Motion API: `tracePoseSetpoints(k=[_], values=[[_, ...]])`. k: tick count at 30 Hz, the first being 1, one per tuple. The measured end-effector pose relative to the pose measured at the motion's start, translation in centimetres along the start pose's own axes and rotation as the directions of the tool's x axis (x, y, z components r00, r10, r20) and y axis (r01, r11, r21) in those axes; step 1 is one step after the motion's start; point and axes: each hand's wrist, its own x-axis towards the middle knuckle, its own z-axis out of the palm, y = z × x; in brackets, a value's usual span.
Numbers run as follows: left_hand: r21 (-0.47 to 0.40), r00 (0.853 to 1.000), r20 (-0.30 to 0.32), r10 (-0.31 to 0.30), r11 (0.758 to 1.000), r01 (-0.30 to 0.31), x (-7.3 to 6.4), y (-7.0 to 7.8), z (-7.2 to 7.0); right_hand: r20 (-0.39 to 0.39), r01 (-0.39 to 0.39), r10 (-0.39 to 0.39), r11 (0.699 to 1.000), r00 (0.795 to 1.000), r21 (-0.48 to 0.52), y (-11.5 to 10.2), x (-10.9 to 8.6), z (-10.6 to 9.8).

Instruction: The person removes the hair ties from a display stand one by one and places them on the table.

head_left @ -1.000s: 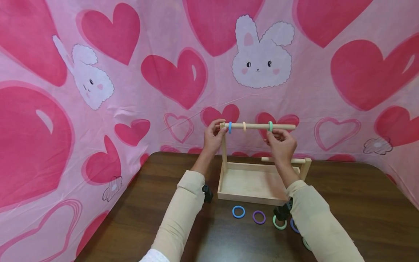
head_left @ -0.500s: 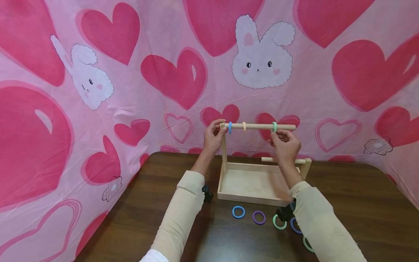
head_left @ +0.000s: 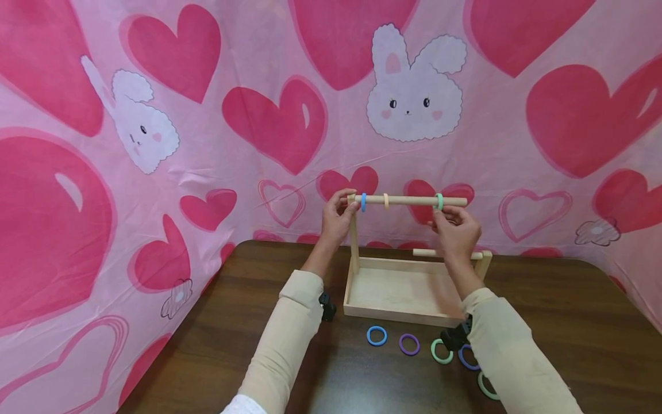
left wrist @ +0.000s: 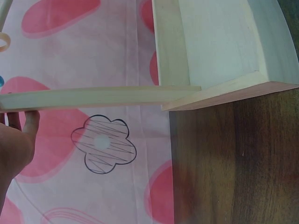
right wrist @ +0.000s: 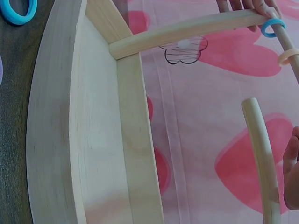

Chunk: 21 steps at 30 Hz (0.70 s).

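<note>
In the head view, my right hand (head_left: 459, 234) pinches a light green ring (head_left: 439, 200) that encircles the upper wooden rod (head_left: 414, 200), short of its free right end. My left hand (head_left: 337, 221) grips the top of the upright post (head_left: 354, 244), where the rod begins. A blue ring (head_left: 364, 202) hangs on the rod close to that post, and a peach ring (head_left: 385, 200) a little to its right. The left wrist view shows my left fingers against the post (left wrist: 93, 97). Only part of my right hand (right wrist: 292, 172) appears in the right wrist view; its fingertips are cut off.
Post and rod rise from a shallow wooden tray (head_left: 398, 317). A shorter, lower rod (head_left: 425, 252) extends left from a second post (head_left: 483, 267), behind my right forearm. Several loose rings lie in front, among them blue (head_left: 376, 328), purple (head_left: 409, 336) and green (head_left: 435, 359).
My right hand has slid the light green ring to the right along the upper rod, toward its free end. My left hand has stayed at the post.
</note>
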Motion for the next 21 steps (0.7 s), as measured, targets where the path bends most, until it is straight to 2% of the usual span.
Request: tracePoseSetpoints(k=[6, 14, 21], values=[[0.008, 1.000, -0.001, 0.004, 1.000, -0.004, -0.1, 0.0, 0.0, -0.011, -0.020, 0.020, 0.999, 1.000, 0.042, -0.2, 0.1, -0.3], [0.007, 1.000, 0.004, 0.013, 1.000, -0.013, -0.2, 0.1, -0.1, -0.018, -0.037, 0.037, 0.999, 0.999, 0.018, -0.3, 0.3, -0.8], [0.023, 1.000, 0.001, 0.009, 1.000, -0.009, -0.2, 0.1, 0.0, -0.015, -0.019, 0.019, 1.000, 1.000, 0.014, -0.3, 0.7, -1.3]])
